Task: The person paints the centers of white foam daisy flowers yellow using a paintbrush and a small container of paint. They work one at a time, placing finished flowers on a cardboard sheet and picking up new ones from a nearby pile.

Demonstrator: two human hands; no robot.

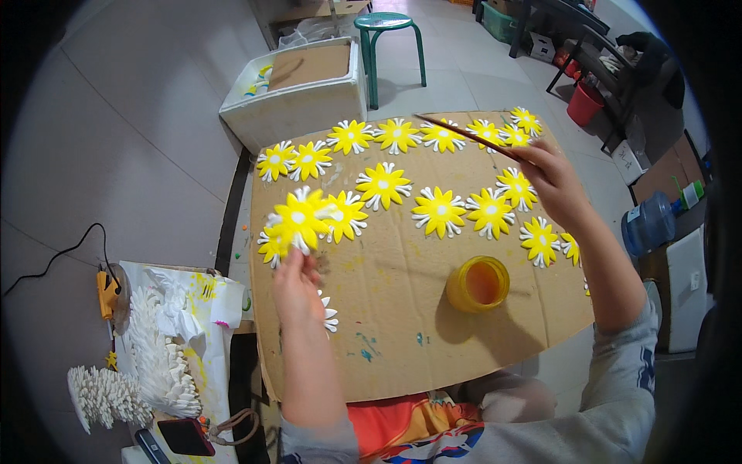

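Observation:
My left hand (297, 281) pinches a yellow-and-white flower (297, 217) by one of its white petals, above the left part of the cardboard sheet (394, 330). The held flower overlaps other flowers lying under it. A thin dark paintbrush (464, 134) is in my right hand (548, 174), its tip pointing to the upper left over the back row. Several yellow flowers with white centres and white tips, such as one (383, 184) near the middle, lie on the cardboard. A glass jar (478, 284) of yellowish liquid stands at the right. White petals (329, 316) show partly behind my left wrist.
At the left, a side table holds piles of white pieces (165, 359), crumpled tissue (177, 313) and a phone (185, 436). An orange glue gun (107, 293) is beside it. Beyond the cardboard stand a white foam box (295, 116) and a green stool (384, 22).

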